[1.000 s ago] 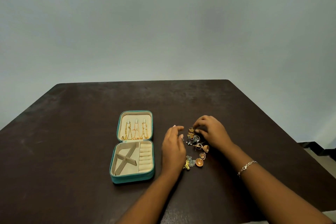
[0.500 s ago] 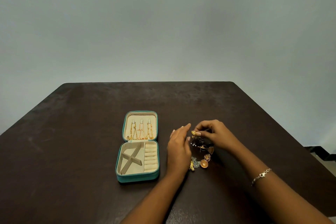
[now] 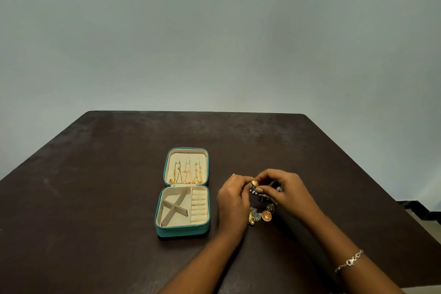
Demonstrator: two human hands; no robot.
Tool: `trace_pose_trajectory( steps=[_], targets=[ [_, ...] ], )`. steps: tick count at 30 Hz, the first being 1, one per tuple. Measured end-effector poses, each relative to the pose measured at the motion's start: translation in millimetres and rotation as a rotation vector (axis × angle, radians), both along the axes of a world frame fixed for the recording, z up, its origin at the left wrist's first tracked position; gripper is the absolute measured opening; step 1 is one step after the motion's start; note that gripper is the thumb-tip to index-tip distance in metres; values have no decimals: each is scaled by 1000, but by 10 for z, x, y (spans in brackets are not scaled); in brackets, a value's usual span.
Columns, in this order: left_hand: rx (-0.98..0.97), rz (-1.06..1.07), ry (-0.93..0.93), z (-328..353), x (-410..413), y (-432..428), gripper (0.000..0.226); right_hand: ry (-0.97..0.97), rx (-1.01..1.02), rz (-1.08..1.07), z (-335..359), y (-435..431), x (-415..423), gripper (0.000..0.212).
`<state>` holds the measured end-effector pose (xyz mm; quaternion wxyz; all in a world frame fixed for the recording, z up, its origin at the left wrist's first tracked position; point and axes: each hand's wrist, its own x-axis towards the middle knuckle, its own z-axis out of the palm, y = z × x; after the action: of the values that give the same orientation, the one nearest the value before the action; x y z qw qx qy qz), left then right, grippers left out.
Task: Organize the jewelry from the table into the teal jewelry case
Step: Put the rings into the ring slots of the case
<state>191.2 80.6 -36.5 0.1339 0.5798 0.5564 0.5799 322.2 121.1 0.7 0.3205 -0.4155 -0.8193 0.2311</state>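
The teal jewelry case (image 3: 159, 213) lies open on the dark table (image 3: 95, 198), its lid flat behind with three gold chains (image 3: 187, 174) hung inside. The cream base has a crossed divider and ring rolls (image 3: 199, 206), with nothing in them. To its right, a small pile of earrings (image 3: 261, 215) lies on the table. Just above the pile, my left hand (image 3: 232, 203) and my right hand (image 3: 290, 192) meet, both pinching a small gold earring (image 3: 254, 183) with grey beads between their fingertips.
A silver bracelet (image 3: 349, 261) is on my right wrist. A plain grey wall stands behind the table's far edge. The floor and a dark object (image 3: 420, 210) show past the table's right edge.
My right hand has lifted the gold earring off the pile. My left hand has come up to meet it and pinches it too. The view has shifted slightly.
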Motion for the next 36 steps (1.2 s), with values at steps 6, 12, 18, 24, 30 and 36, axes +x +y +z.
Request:
trace_pose_trajectory(
  steps=[6,12,18,24,30,36],
  targets=[
    [-6,23,-94,34,-14,-87,14,-2,203,-2,17,-52,-23,8],
    [-25,22,-127,110,-82,-206,14,19,228,58,94,-106,-119,9],
    [85,83,36,248,-457,-414,20,93,185,72,170,-124,-270,6],
    [64,271,309,-18,-987,-623,35,-3,153,103,211,-120,-616,8],
    [-116,294,372,-226,-1097,-697,46,-172,138,111,201,-72,-990,12],
    [-138,282,408,-267,-1091,-685,43,-319,108,94,103,-67,-1154,12]
  ],
)
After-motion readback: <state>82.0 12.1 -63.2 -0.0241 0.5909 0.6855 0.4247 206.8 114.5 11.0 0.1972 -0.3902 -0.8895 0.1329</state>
